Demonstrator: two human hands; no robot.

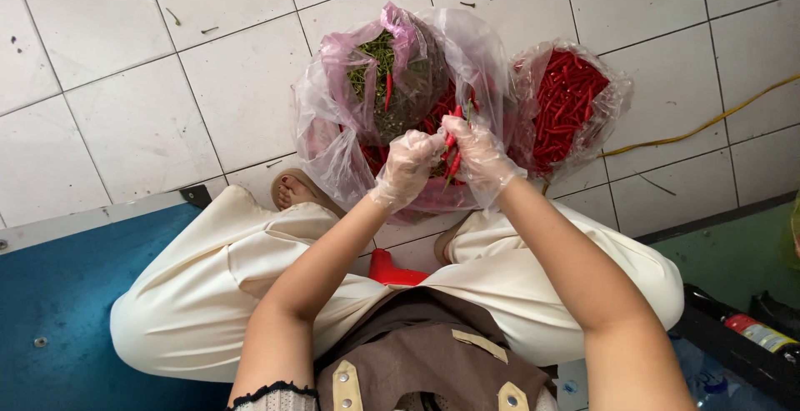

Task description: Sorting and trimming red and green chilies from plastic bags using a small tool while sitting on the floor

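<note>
My left hand (pixel 408 165) and my right hand (pixel 479 157) both wear thin clear plastic gloves and meet over an open plastic bag (pixel 333 169). Between their fingers they pinch a few small red chillies (pixel 452 148) with green stems. Under my hands the bag holds more red chillies (pixel 375 159). A smaller pinkish bag (pixel 392 86) inside it is full of green stems, with one red chilli lying on top. To the right, a second clear bag (pixel 571 102) is packed with red chillies.
I sit low on a red stool (pixel 392 273) with cream trousers and knees spread. White floor tiles surround the bags. A yellow cable (pixel 708 123) runs at right. A blue surface (pixel 58 311) lies at left, and a dark crate with bottles (pixel 750 336) at lower right.
</note>
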